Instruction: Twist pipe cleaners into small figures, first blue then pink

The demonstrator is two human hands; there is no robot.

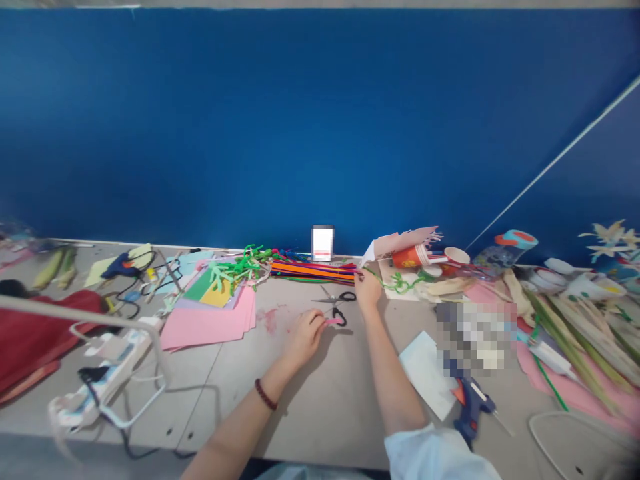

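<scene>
My left hand [304,335] is closed in a pinch on a small pink strip [331,321] just above the table. Close beside it lies a pair of scissors [336,301] with black handles and its blades apart. Further back, my right hand [369,289] has its fingers curled at the right end of a bundle of pipe cleaners [315,269] in orange, red, purple and other colours. Its fingertips are partly hidden against the bundle. Curly green pipe cleaners [235,270] lie left of the bundle, on top of coloured paper.
Pink paper sheets [207,327] lie to the left, near a power strip [105,377] with cables. Red paper cups [410,256] stand back right. A white sheet [428,373] and a blue glue gun [470,410] lie right of my right arm. A blue partition [320,133] closes off the back.
</scene>
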